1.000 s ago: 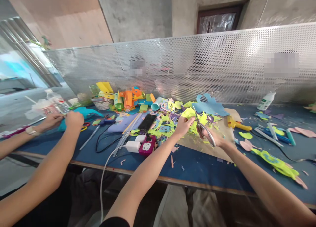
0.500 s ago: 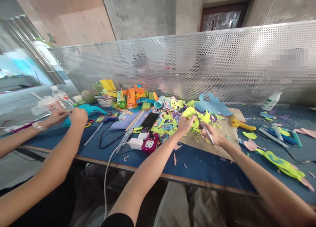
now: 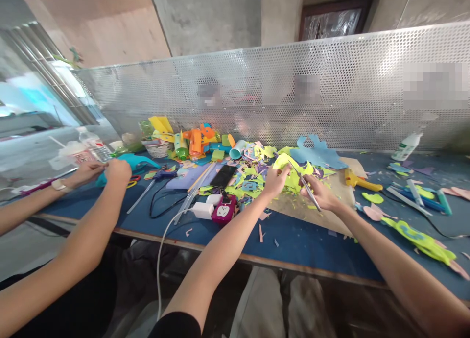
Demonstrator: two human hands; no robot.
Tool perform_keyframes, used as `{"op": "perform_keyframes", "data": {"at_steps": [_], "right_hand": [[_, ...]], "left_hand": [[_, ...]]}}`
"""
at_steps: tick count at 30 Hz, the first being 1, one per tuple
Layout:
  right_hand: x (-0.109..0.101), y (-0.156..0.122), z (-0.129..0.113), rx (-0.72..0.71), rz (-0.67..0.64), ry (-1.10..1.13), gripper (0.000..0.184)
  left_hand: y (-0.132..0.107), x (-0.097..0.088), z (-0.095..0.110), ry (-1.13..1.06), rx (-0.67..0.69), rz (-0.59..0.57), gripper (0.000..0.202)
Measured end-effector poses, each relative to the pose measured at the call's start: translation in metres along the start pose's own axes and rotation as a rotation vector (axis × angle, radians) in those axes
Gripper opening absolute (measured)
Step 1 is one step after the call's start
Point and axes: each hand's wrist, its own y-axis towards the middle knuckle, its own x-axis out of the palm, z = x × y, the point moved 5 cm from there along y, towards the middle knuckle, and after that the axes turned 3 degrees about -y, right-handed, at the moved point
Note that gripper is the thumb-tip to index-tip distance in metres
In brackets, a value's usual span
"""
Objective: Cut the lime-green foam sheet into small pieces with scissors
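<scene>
Between the fingers of my left hand (image 3: pixel 276 181) is a yellow-green sheet (image 3: pixel 284 160), lifted over a pile of scraps. My right hand (image 3: pixel 320 193) grips long silver scissors (image 3: pixel 309 190), whose blades point up and left at the sheet's edge. The far end of the metal sticks out below my fingers. Beneath both hands lie a brown paper sheet (image 3: pixel 332 220) and yellow-green scraps (image 3: pixel 293 183). Part of the scissors is hidden by my right fingers.
A co-worker's hands (image 3: pixel 117 171) work at the left beside a blue piece (image 3: pixel 137 160). Nearby are a phone (image 3: pixel 223 176), a magenta power block (image 3: pixel 223 210) and a yellow glue gun (image 3: pixel 362 181). A perforated metal screen (image 3: pixel 249 93) lines the table's back; a white bottle (image 3: pixel 407 146) stands right.
The scissors have turned slightly in my right hand and look narrower now. The yellow-green sheet has shifted a little in my left fingers. The whole view has moved slightly.
</scene>
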Motion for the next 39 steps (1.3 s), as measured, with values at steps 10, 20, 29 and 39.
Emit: {"op": "perform_keyframes", "data": {"at_steps": [10,20,29,39], "right_hand": [[0.004,-0.001,0.009,0.026,-0.043,0.037,0.057],[0.004,-0.006,0.012,0.074,-0.145,0.113,0.054],[0.002,-0.009,0.014,0.034,-0.265,0.266,0.056],[-0.001,-0.007,0.01,0.088,-0.179,0.077,0.054]], "left_hand": [[-0.004,0.006,0.003,0.002,0.053,-0.024,0.048],[-0.006,0.004,0.005,0.051,0.085,-0.026,0.041],[-0.007,0.007,0.006,0.026,0.11,-0.036,0.038],[-0.005,0.004,0.003,0.12,0.119,0.035,0.039]]}}
